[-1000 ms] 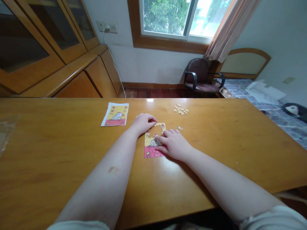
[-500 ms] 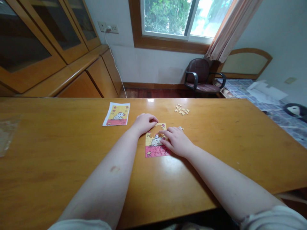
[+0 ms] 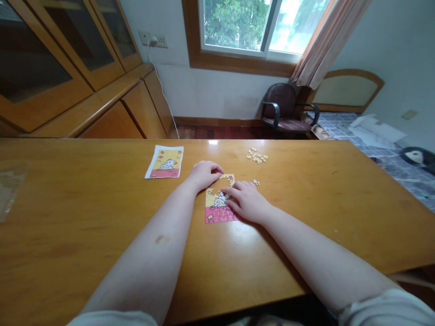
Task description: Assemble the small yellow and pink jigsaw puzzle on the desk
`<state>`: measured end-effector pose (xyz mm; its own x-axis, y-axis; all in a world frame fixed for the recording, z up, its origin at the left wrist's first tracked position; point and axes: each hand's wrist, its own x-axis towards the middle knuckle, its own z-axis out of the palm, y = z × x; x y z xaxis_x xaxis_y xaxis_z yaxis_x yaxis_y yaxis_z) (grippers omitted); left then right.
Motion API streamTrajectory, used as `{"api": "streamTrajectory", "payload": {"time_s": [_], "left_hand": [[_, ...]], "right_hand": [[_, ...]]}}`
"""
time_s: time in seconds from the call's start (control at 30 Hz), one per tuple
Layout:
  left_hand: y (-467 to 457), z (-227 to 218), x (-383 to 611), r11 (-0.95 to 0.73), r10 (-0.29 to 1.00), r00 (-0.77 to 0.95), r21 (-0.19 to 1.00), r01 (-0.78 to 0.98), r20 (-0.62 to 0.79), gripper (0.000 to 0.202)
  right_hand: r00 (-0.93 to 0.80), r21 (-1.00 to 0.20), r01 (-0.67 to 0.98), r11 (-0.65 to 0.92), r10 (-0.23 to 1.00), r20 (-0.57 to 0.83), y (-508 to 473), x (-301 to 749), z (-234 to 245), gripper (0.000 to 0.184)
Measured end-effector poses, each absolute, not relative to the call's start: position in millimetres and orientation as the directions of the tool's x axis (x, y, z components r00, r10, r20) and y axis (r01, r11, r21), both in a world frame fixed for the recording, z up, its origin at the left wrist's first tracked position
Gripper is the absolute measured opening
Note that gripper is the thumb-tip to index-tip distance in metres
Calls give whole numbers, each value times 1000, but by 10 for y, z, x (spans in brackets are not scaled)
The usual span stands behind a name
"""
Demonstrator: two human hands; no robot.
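Note:
A partly assembled jigsaw puzzle (image 3: 217, 214) lies on the table, yellow at the top and pink below, with a white cartoon animal in its middle. A gap in its upper part shows bare wood. My left hand (image 3: 205, 174) rests at the puzzle's upper left edge, fingers bent, thumb and fingers apart. Over the puzzle's right side, my right hand (image 3: 249, 201) touches the white figure with index finger and thumb spread. I see no loose piece between them; the fingers hide part of that spot. Just beyond this hand lie a few white puzzle pieces (image 3: 256, 182).
Farther back on the table (image 3: 102, 203) sits a pile of yellowish pieces (image 3: 257, 157). A printed reference picture (image 3: 165, 163) lies at the left, and a clear plastic bag (image 3: 10, 192) at the far left. Beyond the table stands an office chair (image 3: 285, 108).
My right index finger and thumb have shifted slightly down and left onto the white figure. More of the white loose pieces shows beside the hand. My left hand stays at the puzzle's edge.

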<state>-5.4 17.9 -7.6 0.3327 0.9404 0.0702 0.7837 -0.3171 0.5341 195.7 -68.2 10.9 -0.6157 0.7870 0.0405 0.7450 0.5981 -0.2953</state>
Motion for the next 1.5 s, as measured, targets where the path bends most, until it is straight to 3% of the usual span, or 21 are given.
{"api": "streamTrajectory", "payload": {"time_s": [0.47, 0.6, 0.7, 0.8, 0.87, 0.93, 1.3, 1.5], "left_hand": [[167, -52, -52, -303, 943, 326, 551, 777, 59, 20], [165, -49, -50, -302, 945, 322, 547, 781, 61, 20], [163, -50, -51, -303, 944, 322, 552, 777, 65, 19], [161, -51, -52, -300, 946, 319, 557, 775, 66, 19], [161, -51, -52, -299, 945, 320, 557, 775, 63, 19], [160, -48, -51, -300, 944, 323, 558, 774, 60, 19], [161, -38, -48, -300, 945, 321, 555, 776, 62, 18], [158, -41, -51, -297, 947, 314, 561, 772, 70, 18]], "right_hand": [[-674, -318, 678, 663, 733, 94, -687, 1972, 83, 29], [-657, -265, 714, 649, 751, 69, -706, 1967, 135, 31], [-504, -150, 849, 507, 862, 62, -681, 2022, 173, 29], [-189, -21, 982, 190, 981, 46, -599, 2150, 184, 25], [-36, 27, 999, 36, 999, 5, -531, 2244, 179, 27], [4, 40, 999, -3, 1000, -29, -476, 2312, 169, 29], [-172, -132, 979, 152, 974, -151, -472, 2252, 79, 17], [-244, -265, 940, 213, 966, -90, -480, 2222, 86, 8]]}}
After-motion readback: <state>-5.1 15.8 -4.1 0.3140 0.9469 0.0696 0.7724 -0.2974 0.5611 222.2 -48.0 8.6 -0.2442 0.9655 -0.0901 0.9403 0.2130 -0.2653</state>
